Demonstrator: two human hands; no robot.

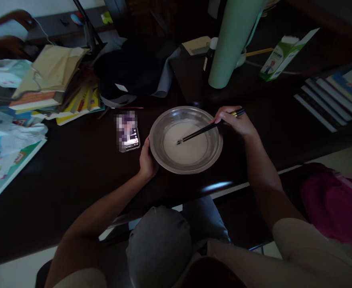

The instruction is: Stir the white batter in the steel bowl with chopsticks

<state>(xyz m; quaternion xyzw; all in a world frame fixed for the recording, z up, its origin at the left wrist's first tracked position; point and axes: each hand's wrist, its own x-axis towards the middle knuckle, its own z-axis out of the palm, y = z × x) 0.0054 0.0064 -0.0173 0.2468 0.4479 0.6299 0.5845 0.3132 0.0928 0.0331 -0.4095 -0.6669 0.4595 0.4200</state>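
Observation:
A round metal bowl stands on the dark table in front of me, partly filled with a smooth, off-white liquid. My left hand grips the bowl's left side, its fingers partly hidden behind and under the rim. At the right rim, my right hand is closed around a pair of black chopsticks with gold bands. Their tips dip into the liquid near the bowl's middle. Left of the bowl lies a phone with a lit screen, partly blurred out.
Books and papers are stacked at the left. Behind the bowl lies a black bag. A tall green bottle, a small dark bottle and a green-white box stand farther back. More books lie at right.

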